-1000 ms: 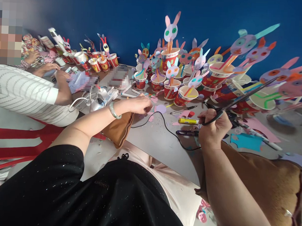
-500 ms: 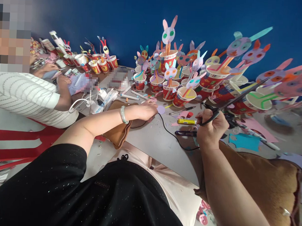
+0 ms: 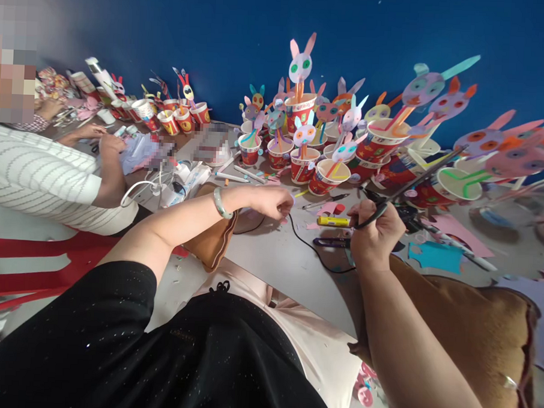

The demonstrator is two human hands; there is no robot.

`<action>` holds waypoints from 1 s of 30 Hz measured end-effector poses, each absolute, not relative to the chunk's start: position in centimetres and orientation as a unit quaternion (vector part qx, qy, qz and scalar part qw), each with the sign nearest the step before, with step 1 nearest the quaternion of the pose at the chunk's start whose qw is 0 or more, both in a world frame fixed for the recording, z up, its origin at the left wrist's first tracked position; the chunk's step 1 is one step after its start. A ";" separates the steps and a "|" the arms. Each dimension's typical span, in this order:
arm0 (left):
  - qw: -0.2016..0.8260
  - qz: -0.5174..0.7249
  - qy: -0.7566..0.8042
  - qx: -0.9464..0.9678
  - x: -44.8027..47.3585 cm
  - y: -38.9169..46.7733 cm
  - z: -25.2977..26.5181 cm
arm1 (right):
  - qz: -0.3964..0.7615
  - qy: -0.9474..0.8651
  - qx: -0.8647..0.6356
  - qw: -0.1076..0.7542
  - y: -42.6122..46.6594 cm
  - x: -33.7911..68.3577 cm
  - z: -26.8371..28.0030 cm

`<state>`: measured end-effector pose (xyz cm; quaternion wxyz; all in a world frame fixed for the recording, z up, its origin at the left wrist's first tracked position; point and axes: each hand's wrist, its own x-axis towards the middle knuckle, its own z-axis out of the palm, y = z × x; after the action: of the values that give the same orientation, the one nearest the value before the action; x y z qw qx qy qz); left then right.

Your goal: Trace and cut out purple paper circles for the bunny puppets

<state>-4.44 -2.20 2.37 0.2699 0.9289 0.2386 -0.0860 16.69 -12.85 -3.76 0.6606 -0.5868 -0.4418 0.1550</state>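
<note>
My left hand, with a jade-coloured bangle on its wrist, is closed in a pinch above the table. A sliver of a purple paper piece shows at its fingertips; the fingers hide the rest. My right hand is wrapped round the handles of dark scissors, whose blades point up and to the right, away from the left hand. Close by the right hand lie a yellow marker and a dark purple-handled tool. A black cord runs between my hands.
Several red paper cups with paper rabbit heads stand along the blue wall. Blue paper, scraps and pens lie at right. A brown cushion sits under my right arm. A power strip and a co-worker's sleeve are at left.
My left hand has moved slightly right and turned, so the purple paper circle that showed beside it is now mostly hidden. My right hand keeps the scissors raised; the view has shifted slightly.
</note>
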 end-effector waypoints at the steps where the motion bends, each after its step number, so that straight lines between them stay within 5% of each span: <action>1: 0.330 -0.064 0.225 0.915 -3.9 -2.3 2.3 | 0.154 -0.443 -0.589 0.658 -12.9 16.7 -3.7; 7: 0.544 0.046 0.178 0.819 -0.2 -3.1 0.3 | 0.152 -0.451 -0.596 0.647 -13.2 16.6 -3.5; 18: 0.682 0.184 0.179 0.685 1.2 -1.7 -2.2 | 0.185 -0.518 -0.652 0.522 -13.7 16.3 -2.9; 30: 0.615 0.153 0.201 0.747 0.1 -1.3 -2.4 | 0.132 -0.582 -0.666 0.448 -14.0 16.0 -3.0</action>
<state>0.06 -1.31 -2.39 0.6155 0.7466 0.2010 0.1527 15.96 -13.98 -3.00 0.4477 -0.6655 -0.5823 0.1325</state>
